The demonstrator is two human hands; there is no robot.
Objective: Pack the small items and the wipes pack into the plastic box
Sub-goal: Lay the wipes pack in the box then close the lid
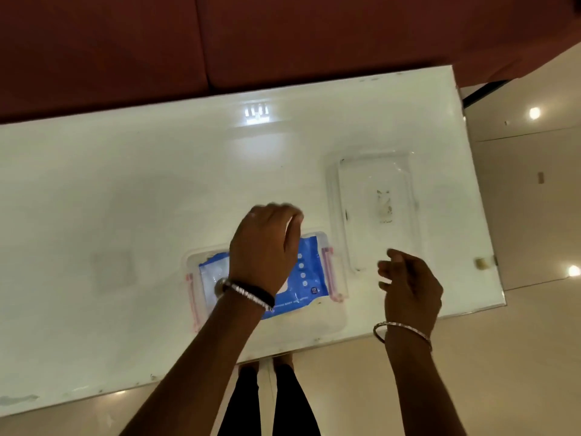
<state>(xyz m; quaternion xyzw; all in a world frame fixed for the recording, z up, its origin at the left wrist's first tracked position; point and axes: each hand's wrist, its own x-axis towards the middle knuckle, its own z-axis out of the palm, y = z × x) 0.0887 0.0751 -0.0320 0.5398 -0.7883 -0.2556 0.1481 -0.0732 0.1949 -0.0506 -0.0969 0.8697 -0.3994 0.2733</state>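
The tabletop (125,190) is white and glossy, smooth enough to mirror ceiling lights. Under the left hand's fingers (283,221), the plastic box (327,322) is clear, smooth plastic with pale pink clips; inside it the wipes pack (309,262) has a shiny blue film wrapper. Beyond the right hand's fingers (390,267) lies a clear lid (377,171), glossy and probably plastic, though the blur makes it hard to judge. Both wrists carry shiny metal-looking bangles. The floor (518,357) is polished and reflective.
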